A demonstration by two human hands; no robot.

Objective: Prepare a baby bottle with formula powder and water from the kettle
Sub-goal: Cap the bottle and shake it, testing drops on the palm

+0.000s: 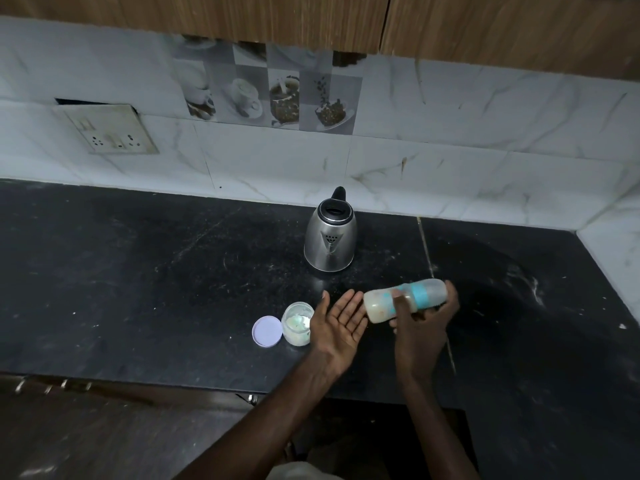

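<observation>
My right hand grips a baby bottle lying almost on its side above the counter, its blue ring and clear cap pointing right, milky liquid filling its base end at the left. My left hand is held open, palm up, just left of the bottle's base, holding nothing. An open formula jar with pale powder stands on the counter right beside my left hand. Its lilac lid lies flat to the jar's left. A steel kettle with a black lid stands behind them, near the wall.
The black stone counter runs left to right, with its front edge near my forearms. A marble-tiled wall rises behind, with a socket plate at the left. Wooden cabinets hang overhead. A tiled ledge bounds the right end.
</observation>
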